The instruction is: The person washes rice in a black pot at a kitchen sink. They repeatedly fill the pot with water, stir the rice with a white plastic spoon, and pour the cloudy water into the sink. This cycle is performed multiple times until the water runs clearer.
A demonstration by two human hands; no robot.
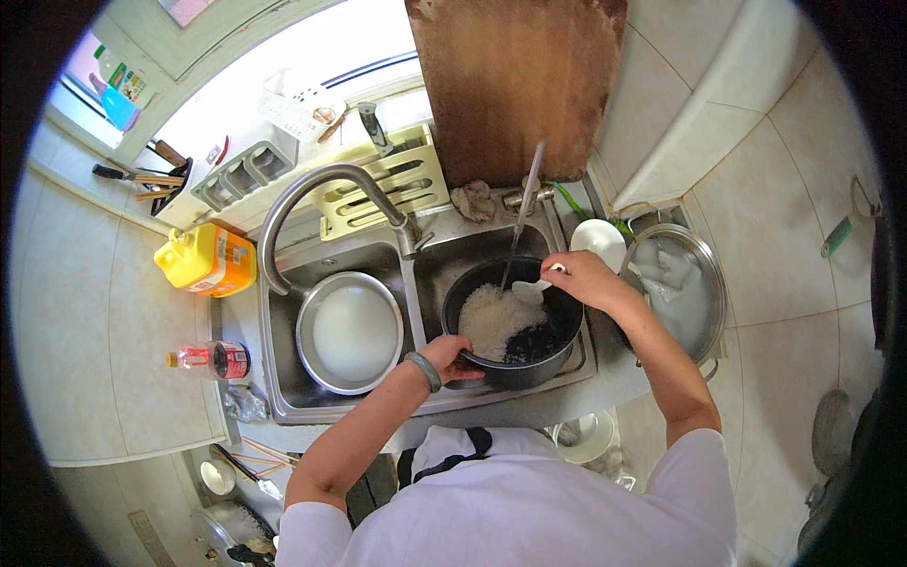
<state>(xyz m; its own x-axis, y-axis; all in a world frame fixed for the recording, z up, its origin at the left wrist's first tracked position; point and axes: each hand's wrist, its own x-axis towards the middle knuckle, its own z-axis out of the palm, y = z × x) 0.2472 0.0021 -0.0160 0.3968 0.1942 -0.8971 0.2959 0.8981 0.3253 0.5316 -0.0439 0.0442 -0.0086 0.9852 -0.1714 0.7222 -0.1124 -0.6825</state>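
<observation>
My left hand (pixel 451 358) grips the near left rim of a dark cooking pot (pixel 521 375), which stands over the right sink basin. White rice (pixel 496 319) lies heaped inside it, with dark pot bottom showing at the near side. My right hand (pixel 584 280), above the pot's right rim, holds the handle of a white spoon (pixel 528 289). The spoon's bowl touches the rice. A clear tube (pixel 530 181) on the wall tap points down into the pot, and a thin stream of water appears to fall beside the spoon.
A steel basin (pixel 306 352) of cloudy white liquid sits in the left sink under the curved faucet (pixel 319 170). Right of the pot are a white bowl (pixel 599 241) and a large steel pot (pixel 719 283) with cloudy water. A wooden board (pixel 521 85) and a knife rack (pixel 425 159) stand behind.
</observation>
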